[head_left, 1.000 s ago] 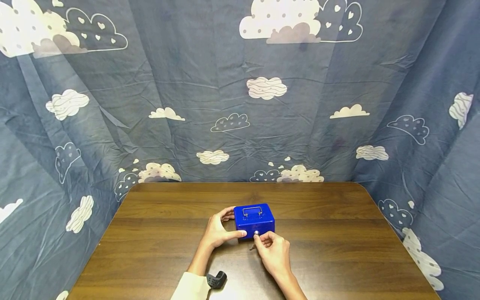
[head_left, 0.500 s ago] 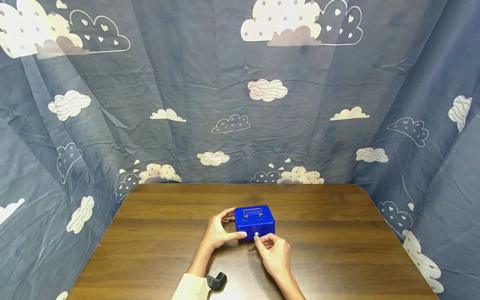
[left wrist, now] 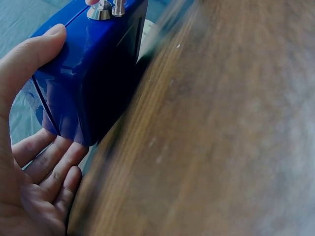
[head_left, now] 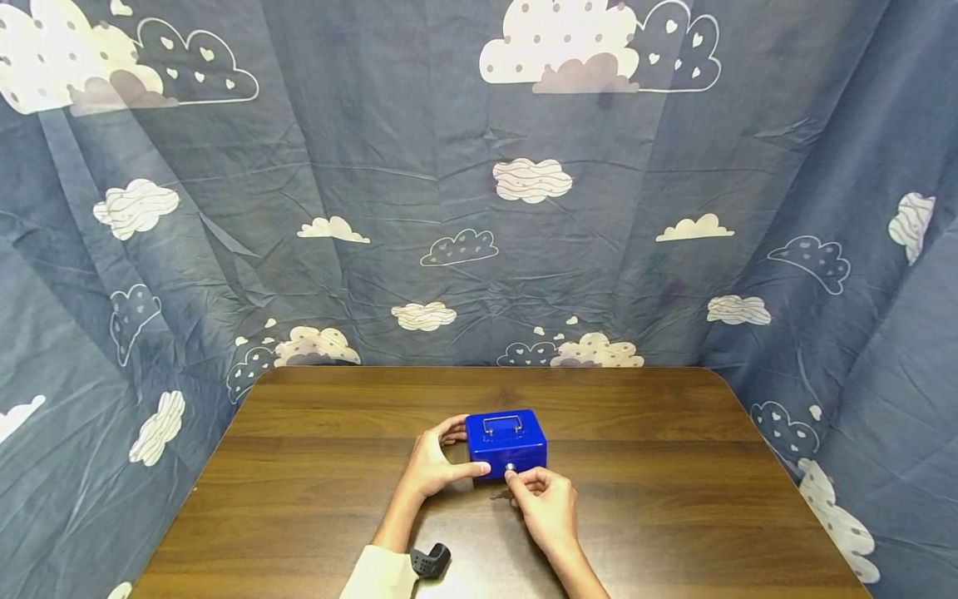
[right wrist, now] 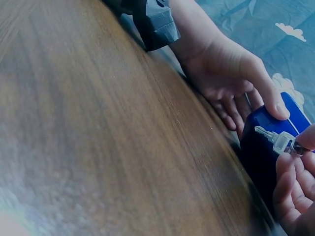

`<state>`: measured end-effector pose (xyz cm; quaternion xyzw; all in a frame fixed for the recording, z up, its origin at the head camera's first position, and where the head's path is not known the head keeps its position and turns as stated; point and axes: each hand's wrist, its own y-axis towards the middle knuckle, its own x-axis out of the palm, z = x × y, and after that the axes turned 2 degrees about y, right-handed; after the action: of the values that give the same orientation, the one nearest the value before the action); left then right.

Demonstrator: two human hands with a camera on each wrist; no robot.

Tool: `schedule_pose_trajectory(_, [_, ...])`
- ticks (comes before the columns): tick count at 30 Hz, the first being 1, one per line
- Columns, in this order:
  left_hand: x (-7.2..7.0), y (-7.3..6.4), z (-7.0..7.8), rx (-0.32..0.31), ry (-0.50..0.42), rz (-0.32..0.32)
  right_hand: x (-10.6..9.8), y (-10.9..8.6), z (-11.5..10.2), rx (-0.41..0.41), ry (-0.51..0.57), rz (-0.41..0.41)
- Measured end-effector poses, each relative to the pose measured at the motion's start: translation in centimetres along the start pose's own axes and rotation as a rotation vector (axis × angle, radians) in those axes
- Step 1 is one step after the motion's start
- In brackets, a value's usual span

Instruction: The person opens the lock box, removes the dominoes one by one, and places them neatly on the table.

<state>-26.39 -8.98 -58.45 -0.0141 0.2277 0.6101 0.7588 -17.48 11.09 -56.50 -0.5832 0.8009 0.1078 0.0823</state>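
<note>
A small blue cash box (head_left: 507, 445) with a folding wire handle (head_left: 503, 416) on its lid stands on the wooden table, lid down. My left hand (head_left: 432, 466) grips its left end, thumb on the front face and fingers at the side and back. Low on the front is a round silver lock (left wrist: 100, 12). At this lock my right hand (head_left: 550, 504) pinches a key between thumb and forefinger; the fingers mostly hide it. From its ring a second silver key (right wrist: 282, 142) dangles below the right fingertips.
The brown table (head_left: 337, 466) stretches out around the box. Behind and beside it hangs a dark blue cloth (head_left: 419, 183) with printed clouds. A black strap mount (head_left: 430, 561) sits on the left wrist by a cream sleeve (head_left: 380, 574).
The dangling key has swung slightly to the left under the right hand. Both hands and the cash box keep their places, with only a small shift of the head view.
</note>
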Motion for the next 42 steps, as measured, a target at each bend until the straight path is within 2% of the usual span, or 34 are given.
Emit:
schedule_pose_trajectory(6, [-0.02,-0.1,0.01,-0.014,0.009,-0.005,-0.08,-0.16,-0.03,0.053,0.069,-0.022])
schedule_pose_trajectory(16, [-0.07,-0.03,0.05,-0.011,0.001,-0.014,-0.11,-0.18,-0.25,0.093,0.207,-0.068])
schedule_pose_trajectory(28, [-0.07,-0.04,-0.01,-0.011,0.004,-0.024,-0.26,-0.03,-0.28,0.217,0.378,-0.135])
schedule_pose_trajectory(33, [-0.11,-0.04,-0.08,0.011,0.021,-0.029,-0.27,-0.09,-0.34,0.264,0.438,-0.161])
schedule_pose_trajectory(38, [-0.2,-0.13,0.1,0.021,0.0,-0.03,-0.54,0.0,-0.26,0.309,0.462,-0.223])
schedule_pose_trajectory(42, [-0.19,-0.15,0.32,-0.007,-0.032,-0.031,-0.92,0.16,-0.21,0.345,0.485,-0.291])
